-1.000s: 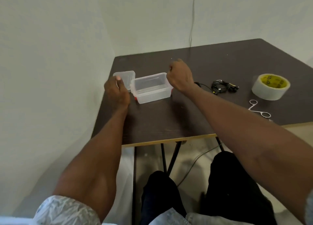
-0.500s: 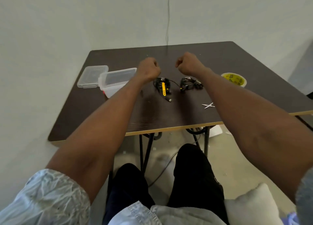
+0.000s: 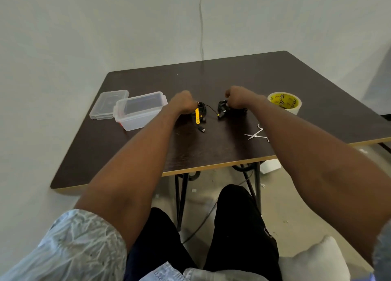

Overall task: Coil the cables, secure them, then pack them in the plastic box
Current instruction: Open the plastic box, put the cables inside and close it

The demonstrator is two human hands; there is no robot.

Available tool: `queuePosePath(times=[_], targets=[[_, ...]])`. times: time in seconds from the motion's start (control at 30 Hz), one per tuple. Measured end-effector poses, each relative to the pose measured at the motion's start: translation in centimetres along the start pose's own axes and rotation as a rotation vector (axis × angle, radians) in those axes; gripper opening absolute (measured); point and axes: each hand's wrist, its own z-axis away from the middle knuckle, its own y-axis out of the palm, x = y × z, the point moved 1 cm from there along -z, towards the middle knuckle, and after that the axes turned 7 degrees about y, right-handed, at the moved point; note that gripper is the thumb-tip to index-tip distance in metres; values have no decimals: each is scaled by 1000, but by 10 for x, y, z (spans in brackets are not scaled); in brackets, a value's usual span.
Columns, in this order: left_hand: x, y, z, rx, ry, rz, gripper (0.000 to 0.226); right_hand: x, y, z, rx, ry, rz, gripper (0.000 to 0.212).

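Change: since half a second ago both fists have dropped from above the table onto the two cable bundles; a second ago they were at the box.
Lid: clear box lid (image 3: 109, 104) lies flat at far left, touching the box's left side.
Plastic box: clear plastic box (image 3: 139, 111) stands open and holds nothing, well apart from the bundles.
Left hand: left hand (image 3: 182, 104) is curled at the left bundle; whether the fingers pinch it cannot be told, as the knuckles hide them.
Left cable bundle: black coiled cable with a yellow strap (image 3: 200, 113) hanging loose; its plug trails toward the near edge.
Linking wire: thin wire (image 3: 210, 108) runs between the two bundles.
Right cable bundle: black cable clump (image 3: 224, 109) lies just beside the first, looking loosely wound.
Right hand: right hand (image 3: 238, 97) is curled over the clump; its fingertips are hidden, so the grip cannot be told.
Step in hand: judged as taking up the cables to coil them; nothing is packed yet.
Next move: likely calls for parting the bundles, winding each tight, then closing the strap or taping.
Scissors: small metal scissors (image 3: 257, 133) lie open near the right forearm.
Tape: yellow-cored tape roll (image 3: 284, 102) sits at far right.
In the way: the linking wire may snag; the path to the box looks free.
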Motion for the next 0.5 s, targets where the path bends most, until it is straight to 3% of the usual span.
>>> queuePosePath(times=[0.2, 0.33, 0.4, 0.5], targets=[[-6, 3, 3, -95, -155, 274, 30, 0, 10, -7, -47, 28, -43, 23], [-9, 4, 4, -90, -246, 438, 38, 0, 17, -12, -30, 65, -52, 27], [-11, 6, 4, -91, -287, 466, 33, 0, 18, -11, -38, 107, -63, 27], [-9, 8, -3, -115, -311, 541, 45, -3, 12, -9, -116, 211, -158, 22]])
